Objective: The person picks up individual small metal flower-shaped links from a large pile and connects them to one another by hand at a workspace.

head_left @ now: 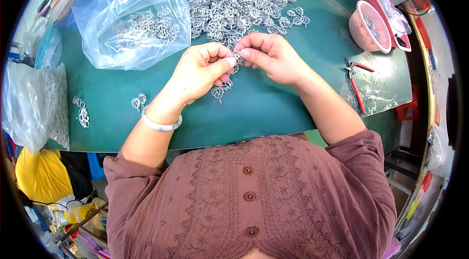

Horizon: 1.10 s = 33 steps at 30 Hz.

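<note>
Thumb and fingers pinched, my left hand (202, 71) grips a small silver wire ornament (238, 57) with open looped outlines. My right hand (271, 58) pinches the same ornament from the other side, and the two thumbs almost meet. Several more looped pieces (222, 90) lie on the table just below the fingers. Directly beyond both hands rises a big heap of silver wire ornaments (234, 2). Beside my left hand an open clear plastic bag (102, 44) holds more of these ornaments. A few loose pieces (139, 101) lie near my braceleted left wrist.
Red-handled pliers (355, 83) lie open on the green tabletop (273, 112) at right. Behind them stands a pink basket (360, 27) with small metal parts. A filled clear bag (56, 107) sits at the left edge, near loose rings (83, 116).
</note>
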Each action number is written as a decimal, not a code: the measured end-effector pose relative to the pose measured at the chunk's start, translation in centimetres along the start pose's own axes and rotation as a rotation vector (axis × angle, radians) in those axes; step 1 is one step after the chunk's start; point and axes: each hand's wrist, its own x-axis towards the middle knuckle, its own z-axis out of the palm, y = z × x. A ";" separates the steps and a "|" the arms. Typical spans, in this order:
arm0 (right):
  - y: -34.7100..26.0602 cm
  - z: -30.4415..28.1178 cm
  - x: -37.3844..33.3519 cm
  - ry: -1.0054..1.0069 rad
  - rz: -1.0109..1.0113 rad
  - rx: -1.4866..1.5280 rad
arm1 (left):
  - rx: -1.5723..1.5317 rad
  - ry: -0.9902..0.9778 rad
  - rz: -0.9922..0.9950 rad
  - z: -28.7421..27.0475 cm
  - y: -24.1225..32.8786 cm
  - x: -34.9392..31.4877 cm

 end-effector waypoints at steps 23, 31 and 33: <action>0.2 1.0 -0.3 0.042 -0.032 -0.744 | 0.121 0.198 0.140 -1.2 -0.6 0.2; 0.2 -0.3 0.4 -0.009 0.136 -0.019 | 0.170 0.214 0.162 -1.5 -0.5 0.2; -0.1 -0.9 0.3 -0.056 0.146 0.451 | 0.192 0.229 0.167 -1.7 -0.6 0.3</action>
